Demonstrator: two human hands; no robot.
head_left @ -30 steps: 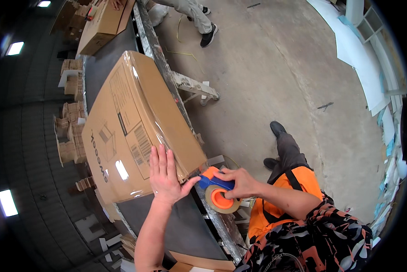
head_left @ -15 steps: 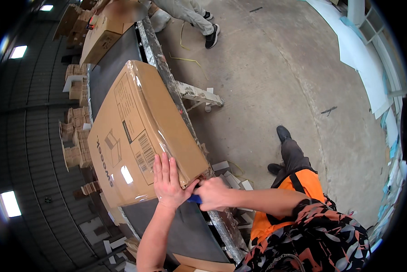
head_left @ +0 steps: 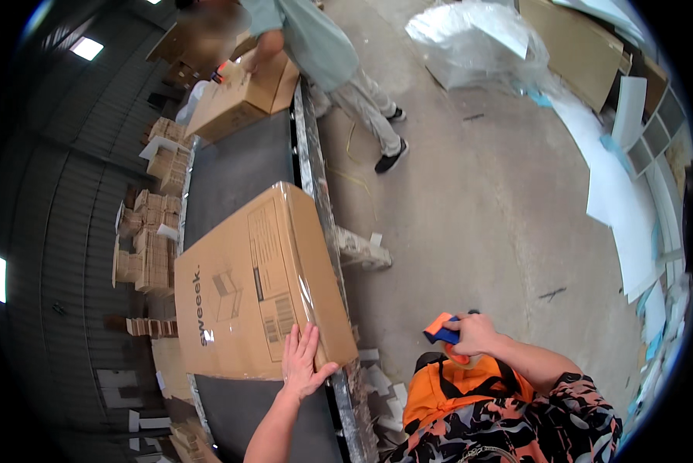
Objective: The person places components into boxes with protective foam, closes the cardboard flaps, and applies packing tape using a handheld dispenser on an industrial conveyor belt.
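A large brown cardboard carton lies on the dark conveyor belt, with shiny clear tape along its right edge. My left hand rests on the carton's near right corner, fingers stretched out flat against the cardboard. Away to the right, over my orange apron, my right hand grips a blue and orange tape dispenser by its handle. The dispenser is apart from the carton, and part of its tape roll is hidden.
Further along the conveyor belt, a co-worker bends over another carton. A worn metal rail edges the belt. Stacked cardboard pieces stand to the left. Plastic wrapping and white sheets lie at the right.
My right hand has drawn back from the carton's near corner to the right, bringing the tape dispenser into clear view. My left hand stays on the carton. The view has shifted, showing more of the co-worker.
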